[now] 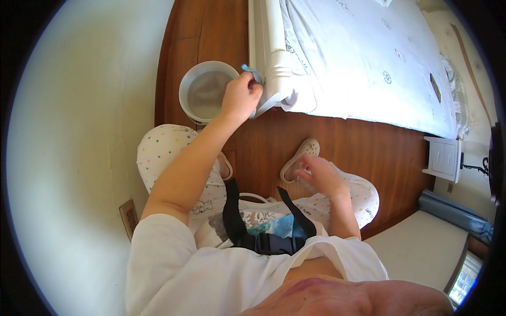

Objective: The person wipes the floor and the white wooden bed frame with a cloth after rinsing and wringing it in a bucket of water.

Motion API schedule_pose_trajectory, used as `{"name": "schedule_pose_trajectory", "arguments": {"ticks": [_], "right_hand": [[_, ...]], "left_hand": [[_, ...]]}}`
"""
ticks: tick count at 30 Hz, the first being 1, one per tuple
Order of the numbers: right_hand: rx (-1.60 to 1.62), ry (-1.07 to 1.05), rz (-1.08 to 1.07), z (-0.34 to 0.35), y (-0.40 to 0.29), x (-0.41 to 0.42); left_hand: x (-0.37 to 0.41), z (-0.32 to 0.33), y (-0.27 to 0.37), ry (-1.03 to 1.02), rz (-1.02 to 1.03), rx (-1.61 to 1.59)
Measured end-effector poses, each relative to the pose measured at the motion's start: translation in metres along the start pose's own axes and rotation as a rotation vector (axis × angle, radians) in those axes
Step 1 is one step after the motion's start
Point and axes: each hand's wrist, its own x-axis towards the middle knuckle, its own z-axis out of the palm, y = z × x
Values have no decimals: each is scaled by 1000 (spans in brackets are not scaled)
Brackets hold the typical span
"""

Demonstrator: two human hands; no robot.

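Note:
My left hand grips a light blue cloth, most of it hidden by the fingers, at the white end frame of a bed. Just left of that hand, a round white bucket of cloudy water stands on the wooden floor. Over my right knee, my right hand is empty, its fingers loosely bent and apart. It hangs in front of a pale clog on my right foot.
A pale wall rises close on the left, with a socket plate low down. The bed's white patterned sheet spreads across the upper right. Farther right stand a small white cabinet and a rolled grey-blue item.

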Motion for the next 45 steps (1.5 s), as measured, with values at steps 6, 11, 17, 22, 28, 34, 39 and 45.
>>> {"name": "schedule_pose_trajectory", "arguments": {"ticks": [6, 11, 17, 22, 28, 34, 39, 45], "right_hand": [[65, -15, 12, -7, -6, -3], [63, -49, 39, -6, -6, 2], [75, -26, 3, -2, -6, 1], [-29, 3, 30, -3, -9, 3], [-13, 62, -7, -1, -2, -3], [-27, 10, -10, 15, 17, 1], [-8, -11, 22, 18, 21, 1], [-1, 55, -21, 11, 22, -3]], "left_hand": [[35, -9, 32, 41, 279, -272], [61, -12, 45, -175, 433, 64], [48, -4, 48, -92, 413, 52], [18, 18, 3, -9, 111, 40], [-13, 20, -2, 91, -39, -347], [-15, 40, 14, 49, 494, -110], [-35, 37, 4, 14, 589, 85], [-71, 35, -14, 72, 439, -65]]}}
